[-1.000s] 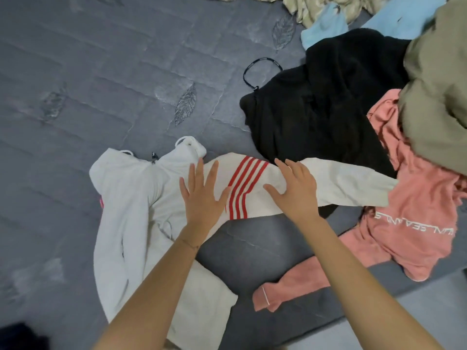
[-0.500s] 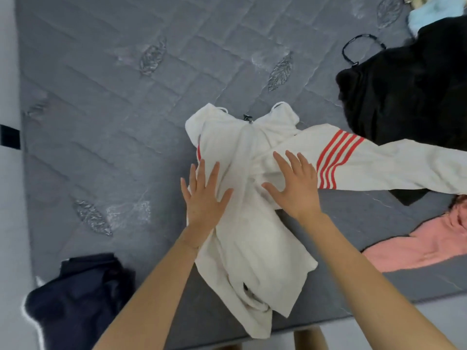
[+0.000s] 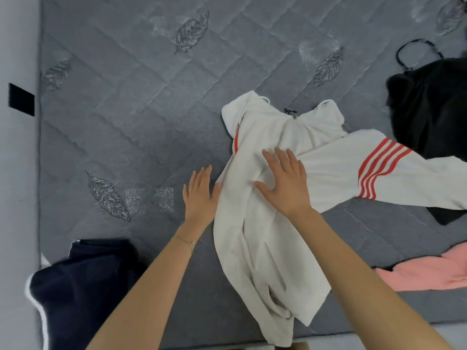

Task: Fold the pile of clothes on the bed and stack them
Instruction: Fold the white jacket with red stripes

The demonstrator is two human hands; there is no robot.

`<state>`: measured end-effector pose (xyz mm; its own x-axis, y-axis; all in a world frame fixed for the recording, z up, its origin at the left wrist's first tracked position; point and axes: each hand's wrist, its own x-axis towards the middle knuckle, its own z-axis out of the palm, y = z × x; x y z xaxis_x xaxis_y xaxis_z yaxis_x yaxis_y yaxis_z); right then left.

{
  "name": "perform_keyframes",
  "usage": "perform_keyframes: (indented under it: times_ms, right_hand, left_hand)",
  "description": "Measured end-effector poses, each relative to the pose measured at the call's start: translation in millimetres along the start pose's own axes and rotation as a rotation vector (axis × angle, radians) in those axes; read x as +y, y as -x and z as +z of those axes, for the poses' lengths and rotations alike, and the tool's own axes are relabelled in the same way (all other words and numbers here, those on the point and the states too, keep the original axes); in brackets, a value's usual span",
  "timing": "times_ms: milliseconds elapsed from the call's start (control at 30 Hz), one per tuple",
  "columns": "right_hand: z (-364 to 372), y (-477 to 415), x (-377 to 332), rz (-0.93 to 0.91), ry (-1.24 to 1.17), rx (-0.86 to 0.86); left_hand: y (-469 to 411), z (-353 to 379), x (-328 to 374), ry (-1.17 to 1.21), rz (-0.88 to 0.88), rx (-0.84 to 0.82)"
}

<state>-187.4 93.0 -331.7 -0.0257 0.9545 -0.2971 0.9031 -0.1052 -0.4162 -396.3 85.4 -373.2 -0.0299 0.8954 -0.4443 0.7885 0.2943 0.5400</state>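
A white jacket (image 3: 273,238) with red stripes on its sleeves lies on the grey quilted mattress (image 3: 131,117), its right sleeve stretched out toward the right edge. My right hand (image 3: 285,183) lies flat on the jacket's chest with straight, spread fingers. Just off the jacket's left edge, my left hand (image 3: 201,195) is flat with fingers straight, over the bare mattress, its thumb at the fabric's edge. A black garment (image 3: 429,107) lies at the right edge and a pink garment (image 3: 424,274) at the lower right.
A dark navy garment (image 3: 80,286) with white piping sits at the mattress's lower left corner. A pale wall (image 3: 17,173) runs down the left side. A black strap loop (image 3: 417,51) lies by the black garment. The mattress's near edge crosses the bottom.
The view has swung left, so the pile of clothes slid out to the right. Both hands moved left across the jacket, from the striped sleeve to its body; the left hand is now off the fabric.
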Motion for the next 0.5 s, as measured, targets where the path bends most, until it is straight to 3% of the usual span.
perform_keyframes:
  times_ms: [233, 400, 500]
  right_hand:
    - [15.8, -51.6, -6.9, -0.235, 0.066, -0.084]
    - [29.3, -96.4, -25.2, -0.433, 0.159, -0.145]
    - [36.9, -118.3, -34.0, -0.453, 0.262, -0.238]
  left_hand:
    - [-18.1, 28.4, -5.7, 0.351, -0.024, 0.121]
    - [-24.3, 40.5, -11.2, 0.396, -0.086, 0.147]
    - [-22.2, 44.6, -16.5, 0.423, -0.144, 0.184]
